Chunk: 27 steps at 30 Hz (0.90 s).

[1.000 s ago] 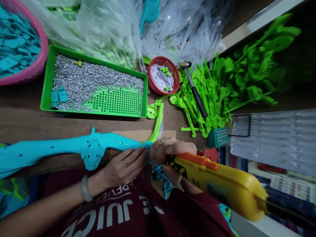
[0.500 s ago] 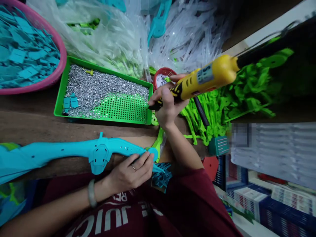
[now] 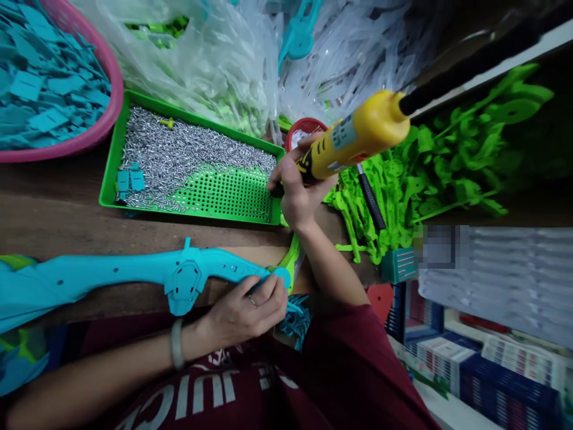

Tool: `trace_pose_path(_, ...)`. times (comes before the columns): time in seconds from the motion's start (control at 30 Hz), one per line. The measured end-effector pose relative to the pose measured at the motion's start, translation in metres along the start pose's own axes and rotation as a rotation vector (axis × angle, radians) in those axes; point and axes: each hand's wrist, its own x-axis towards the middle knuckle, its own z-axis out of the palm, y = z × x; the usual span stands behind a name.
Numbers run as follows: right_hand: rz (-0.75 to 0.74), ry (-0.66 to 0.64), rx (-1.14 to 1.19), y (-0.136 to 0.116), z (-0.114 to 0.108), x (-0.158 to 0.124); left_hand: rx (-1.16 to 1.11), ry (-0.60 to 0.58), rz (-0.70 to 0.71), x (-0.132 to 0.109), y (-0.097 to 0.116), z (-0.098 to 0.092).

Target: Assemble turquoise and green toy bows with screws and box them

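My right hand (image 3: 299, 191) is wrapped round a yellow and black power screwdriver (image 3: 358, 134), whose cord runs off to the upper right. The driver's lower end is hidden by my fingers, near the right end of a green tray (image 3: 219, 216) that holds many small silver screws (image 3: 165, 149). Below the tray lies a long blue plastic piece (image 3: 134, 269). The fingers of my left hand (image 3: 255, 307) grip its round right end, beside a green plastic part (image 3: 292, 260) partly under it.
A pink basket (image 3: 117, 89) of blue pieces stands upper left. Plastic bags (image 3: 215, 65) lie behind the tray, near a small red basket (image 3: 308, 124). Green parts (image 3: 389, 197) and a black-handled tool (image 3: 371, 200) are on the right, with a teal box (image 3: 397, 264) below.
The driver has tilted, its yellow rear end moving left and a little down. My left hand has shifted slightly right on the blue piece. The whole view has moved slightly.
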Motion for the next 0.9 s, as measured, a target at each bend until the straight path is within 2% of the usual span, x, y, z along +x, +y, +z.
trace_pose_path(0.1, 0.019, 0.007, -0.034, 0.002, 0.004, 0.001, 0.016, 0.030, 0.060, 0.003, 0.001, 0.002)
trace_pose_path(0.17, -0.008, 0.061, -0.018, -0.008, 0.005, 0.004, 0.037, 0.053, 0.067, 0.004, 0.001, 0.002)
trace_pose_path(0.23, -0.046, 0.163, 0.071, -0.033, 0.000, 0.006, 0.051, 0.062, 0.054, 0.003, 0.001, 0.002)
trace_pose_path(0.3, -0.065, 0.243, 0.179, -0.068, -0.016, 0.000, 0.052, 0.068, 0.046, 0.003, 0.001, 0.000)
trace_pose_path(0.4, 0.003, 0.177, 0.172, -0.123, -0.050, -0.032, 0.032, 0.078, 0.051, 0.005, 0.000, -0.002)
trace_pose_path(0.5, 0.142, 0.092, 0.076, -0.156, -0.078, -0.086, 0.014, 0.066, 0.079, 0.007, -0.002, -0.003)
trace_pose_path(0.6, 0.183, 0.062, 0.088, -0.161, -0.089, -0.132, 0.031, 0.066, 0.106, 0.010, -0.003, -0.003)
trace_pose_path(0.67, 0.158, 0.078, 0.101, -0.156, -0.088, -0.149, 0.056, 0.074, 0.112, 0.011, -0.002, -0.004)
trace_pose_path(0.83, 0.016, 0.078, 0.045, -0.141, -0.083, -0.156, 0.049, 0.044, 0.098, 0.009, 0.000, -0.004)
trace_pose_path(0.9, 0.076, 0.049, -0.002, -0.141, -0.085, -0.156, 0.001, 0.040, 0.086, 0.007, 0.001, -0.003)
